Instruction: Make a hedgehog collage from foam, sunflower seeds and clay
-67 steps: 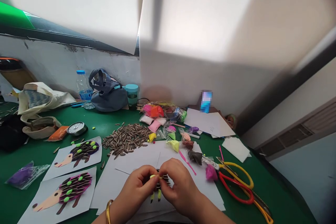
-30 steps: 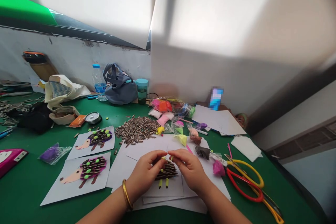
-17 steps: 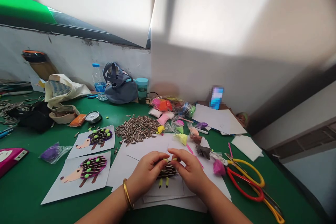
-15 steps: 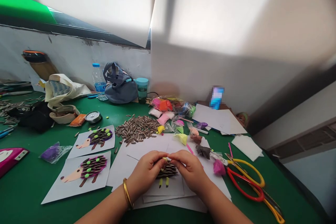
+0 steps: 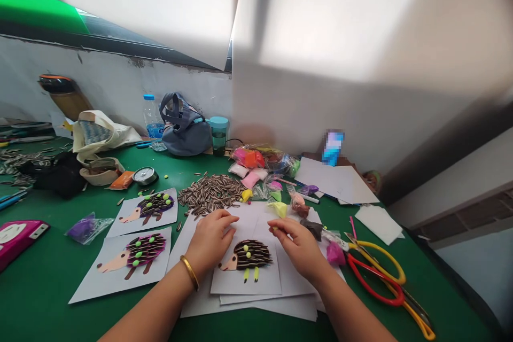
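Between my hands lies a hedgehog picture [image 5: 253, 256] on white paper, its dark back covered with sunflower seeds. It has a peach clay face, yellow-green legs and small yellow-green clay balls on the back. My left hand [image 5: 212, 240] is over the paper to the left of the hedgehog, thumb and fingers apart, holding nothing. On the other side my right hand [image 5: 295, 246] pinches a small bit of yellow-green clay [image 5: 274, 228] between thumb and fingertips. Two more hedgehog pictures, an upper one [image 5: 154, 207] and a lower one [image 5: 145, 251], lie at the left.
A pile of sunflower seeds [image 5: 210, 192] sits beyond the papers. Bags of coloured clay [image 5: 250, 159] lie behind it. Scissors with yellow and red handles [image 5: 377, 272] are at right. A blue bag [image 5: 184, 136], a water bottle [image 5: 152, 120] and a cup [image 5: 218, 136] stand along the wall.
My hands have moved apart from above the hedgehog, uncovering its face and back. The left has opened and moved left; the right has moved right with a bit of clay in its fingertips.
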The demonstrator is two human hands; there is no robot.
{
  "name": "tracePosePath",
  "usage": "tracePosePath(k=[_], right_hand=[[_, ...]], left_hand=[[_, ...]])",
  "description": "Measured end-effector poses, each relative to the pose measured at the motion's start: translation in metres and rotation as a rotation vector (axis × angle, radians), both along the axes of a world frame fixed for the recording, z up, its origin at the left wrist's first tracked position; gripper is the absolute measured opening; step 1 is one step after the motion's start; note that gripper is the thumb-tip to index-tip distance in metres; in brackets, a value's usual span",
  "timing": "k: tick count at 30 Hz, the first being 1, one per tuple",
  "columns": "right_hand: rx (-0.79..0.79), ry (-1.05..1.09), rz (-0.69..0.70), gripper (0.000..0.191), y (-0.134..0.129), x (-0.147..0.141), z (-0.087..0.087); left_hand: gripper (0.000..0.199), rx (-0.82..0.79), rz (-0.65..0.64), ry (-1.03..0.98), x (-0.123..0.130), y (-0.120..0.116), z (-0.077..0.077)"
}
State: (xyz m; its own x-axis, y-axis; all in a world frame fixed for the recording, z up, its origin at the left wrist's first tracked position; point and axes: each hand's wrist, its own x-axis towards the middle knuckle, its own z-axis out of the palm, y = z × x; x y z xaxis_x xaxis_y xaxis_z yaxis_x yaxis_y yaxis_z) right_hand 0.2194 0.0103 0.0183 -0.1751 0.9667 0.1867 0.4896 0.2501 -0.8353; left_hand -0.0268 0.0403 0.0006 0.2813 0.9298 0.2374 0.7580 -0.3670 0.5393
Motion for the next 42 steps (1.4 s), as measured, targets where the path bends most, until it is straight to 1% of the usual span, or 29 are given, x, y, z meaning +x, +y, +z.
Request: tracePosePath(k=[2,3,6,9,13,17,18,21,22,27,28,31,34,36,38,42], right_hand=[[-0.069,-0.032,-0.028,0.017,0.000,0.002,0.001],[-0.086,-0.053,-0.037,0.017,-0.001,0.004,0.001],[-0.049,-0.096,-0.001,0.022,-0.003,0.009,-0.002],[-0.014,-0.085,0.044,0.020,-0.004,0.011,-0.009],[-0.047,-0.118,0.065,0.020,-0.004,0.012,-0.015],[-0.091,-0.245,0.095,0.026,-0.005,0.012,-0.013],[-0.090,-0.249,0.096,0.024,-0.005,0.011,-0.013],[-0.078,-0.207,0.085,0.012,-0.007,0.009,-0.014],[-0.076,-0.192,0.087,0.012,-0.007,0.009,-0.016],[-0.077,-0.133,0.154,0.032,-0.008,0.006,-0.020],[-0.082,-0.135,0.155,0.032,-0.008,0.006,-0.020],[-0.123,-0.162,0.126,0.025,-0.009,0.007,-0.018],[-0.154,-0.183,0.106,0.028,-0.009,0.007,-0.016],[-0.127,-0.188,0.099,0.026,-0.009,0.007,-0.016],[-0.085,-0.175,0.097,0.019,-0.008,0.007,-0.016],[-0.067,-0.138,0.103,0.020,-0.005,0.008,-0.016]], left_hand=[[0.025,-0.006,-0.003,0.062,0.000,0.000,0.000],[0.025,-0.006,-0.005,0.076,0.000,0.000,0.000],[0.024,-0.006,-0.003,0.090,0.002,-0.002,0.002],[0.024,-0.013,0.002,0.103,0.002,-0.002,0.003],[0.023,-0.005,0.007,0.106,0.002,-0.001,0.001],[0.024,0.013,0.007,0.102,0.002,-0.001,-0.001],[0.024,0.016,0.008,0.100,0.002,-0.001,-0.001],[0.023,0.019,0.003,0.090,0.003,-0.002,-0.001],[0.023,0.020,0.002,0.088,0.003,-0.002,-0.001],[0.022,0.024,0.004,0.102,0.002,-0.003,0.000],[0.022,0.021,0.005,0.107,0.002,-0.003,0.000],[0.022,0.016,0.010,0.114,0.002,-0.003,0.002],[0.022,0.026,0.018,0.116,0.003,-0.004,0.003],[0.021,0.039,0.020,0.116,0.003,-0.004,0.003],[0.021,0.050,0.024,0.113,0.003,-0.005,0.002],[0.020,0.059,0.034,0.106,0.003,-0.005,0.000]])
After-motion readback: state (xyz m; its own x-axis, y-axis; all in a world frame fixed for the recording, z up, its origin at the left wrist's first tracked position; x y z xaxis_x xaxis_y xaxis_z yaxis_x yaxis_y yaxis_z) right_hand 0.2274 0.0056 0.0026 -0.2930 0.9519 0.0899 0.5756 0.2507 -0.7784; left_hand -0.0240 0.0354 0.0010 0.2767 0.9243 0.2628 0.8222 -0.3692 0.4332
